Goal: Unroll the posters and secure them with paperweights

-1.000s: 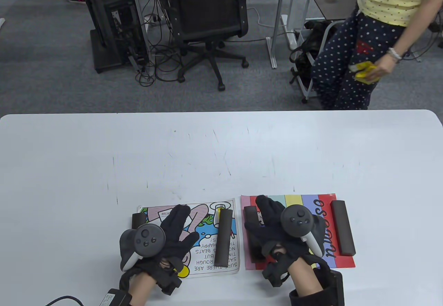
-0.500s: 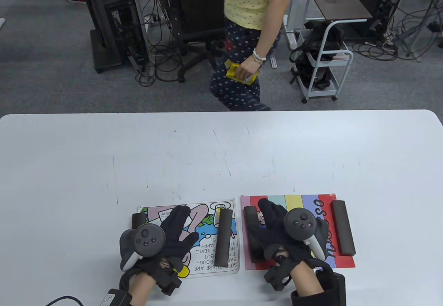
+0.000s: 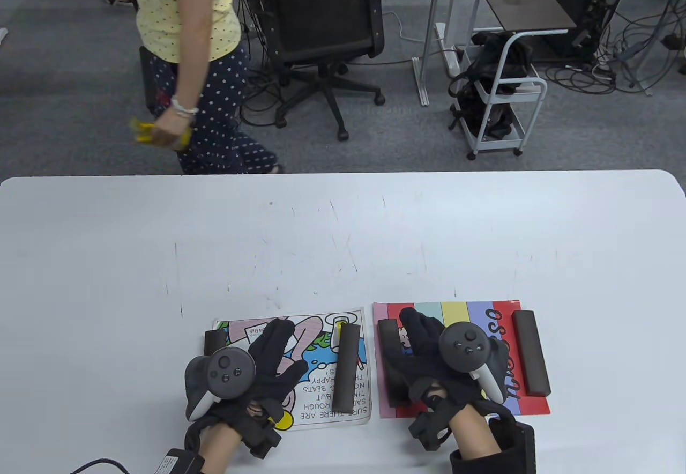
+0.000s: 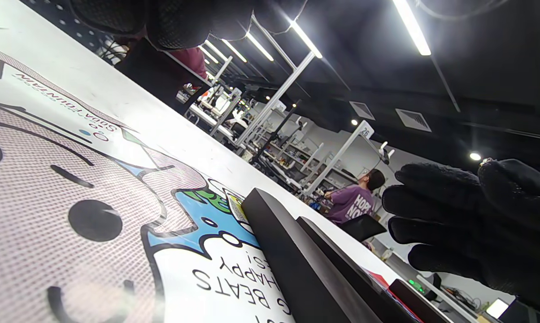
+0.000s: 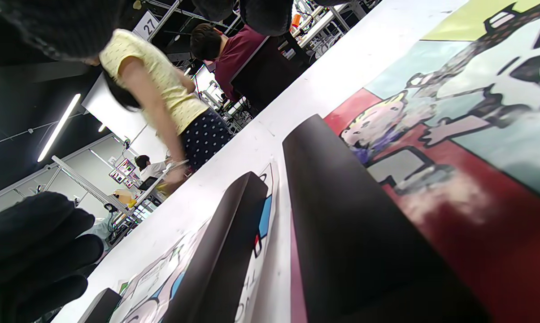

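Two posters lie unrolled side by side near the table's front edge. The cartoon poster [image 3: 316,383] carries a dark bar paperweight [image 3: 347,368] on its right side and another [image 3: 214,341] at its left edge, mostly hidden. My left hand [image 3: 270,358] rests flat on it, fingers spread. The striped poster [image 3: 466,316] carries a bar [image 3: 530,352] on its right side and a bar [image 3: 388,332] at its left edge. My right hand [image 3: 420,342] rests flat on it, beside that left bar. The wrist views show the cartoon poster [image 4: 95,188] and the bars [image 4: 292,251] [image 5: 341,215] close up.
The white table [image 3: 343,227] stretches bare beyond the posters. A person in a yellow top [image 3: 187,39] walks past behind the table at the far left. An office chair [image 3: 321,29] and a cart [image 3: 504,93] stand on the floor beyond.
My right hand has shifted slightly to the right. My left hand has not moved. The person behind the table has walked from right to left.
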### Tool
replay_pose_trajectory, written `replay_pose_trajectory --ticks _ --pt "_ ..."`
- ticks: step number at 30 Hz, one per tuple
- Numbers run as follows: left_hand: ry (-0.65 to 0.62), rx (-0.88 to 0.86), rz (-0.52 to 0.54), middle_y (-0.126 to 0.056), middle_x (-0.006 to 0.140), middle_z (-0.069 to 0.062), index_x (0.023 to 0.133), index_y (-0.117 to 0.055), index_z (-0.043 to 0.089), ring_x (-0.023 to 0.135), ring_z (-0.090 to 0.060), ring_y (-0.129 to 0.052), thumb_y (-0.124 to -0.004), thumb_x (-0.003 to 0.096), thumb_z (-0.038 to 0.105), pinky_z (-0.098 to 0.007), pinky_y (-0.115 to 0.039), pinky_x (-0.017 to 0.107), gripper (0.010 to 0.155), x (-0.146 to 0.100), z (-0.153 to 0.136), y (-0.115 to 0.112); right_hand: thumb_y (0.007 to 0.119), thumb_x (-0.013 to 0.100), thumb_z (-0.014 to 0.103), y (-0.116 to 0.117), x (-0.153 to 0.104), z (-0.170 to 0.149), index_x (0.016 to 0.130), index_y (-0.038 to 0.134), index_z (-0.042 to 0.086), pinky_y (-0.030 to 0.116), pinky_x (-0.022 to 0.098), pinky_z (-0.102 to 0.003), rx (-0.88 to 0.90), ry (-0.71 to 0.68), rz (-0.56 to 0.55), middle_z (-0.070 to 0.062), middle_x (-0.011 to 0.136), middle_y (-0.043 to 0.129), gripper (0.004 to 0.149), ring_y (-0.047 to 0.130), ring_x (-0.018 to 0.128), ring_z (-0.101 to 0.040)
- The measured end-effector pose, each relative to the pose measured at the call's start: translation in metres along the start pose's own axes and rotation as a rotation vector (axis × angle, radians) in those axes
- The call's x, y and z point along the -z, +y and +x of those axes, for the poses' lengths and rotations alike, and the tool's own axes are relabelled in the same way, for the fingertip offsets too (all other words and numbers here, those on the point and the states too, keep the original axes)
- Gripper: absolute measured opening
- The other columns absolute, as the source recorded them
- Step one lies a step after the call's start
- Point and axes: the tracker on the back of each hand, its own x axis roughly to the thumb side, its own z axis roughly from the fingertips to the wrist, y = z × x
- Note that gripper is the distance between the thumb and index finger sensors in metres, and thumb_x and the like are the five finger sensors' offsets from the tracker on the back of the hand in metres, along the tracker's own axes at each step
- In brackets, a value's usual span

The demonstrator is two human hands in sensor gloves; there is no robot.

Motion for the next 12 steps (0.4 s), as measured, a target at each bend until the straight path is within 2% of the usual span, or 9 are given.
replay_pose_trajectory --ticks 12 --pt "0.0 0.005 -0.011 -0.048 0.112 -0.018 0.108 -0.047 0.018 0.103 -0.046 -0.059 -0.062 0.0428 0.065 -0.062 -0.059 0.069 0.082 -0.0003 -0.0003 -0.0021 0.071 0.041 0.062 0.0012 -0.0001 -0.0011 0.104 0.037 0.023 0.04 0.072 -0.063 0.008 0.008 0.011 -0.01 0.113 0.042 0.082 0.033 0.101 -0.049"
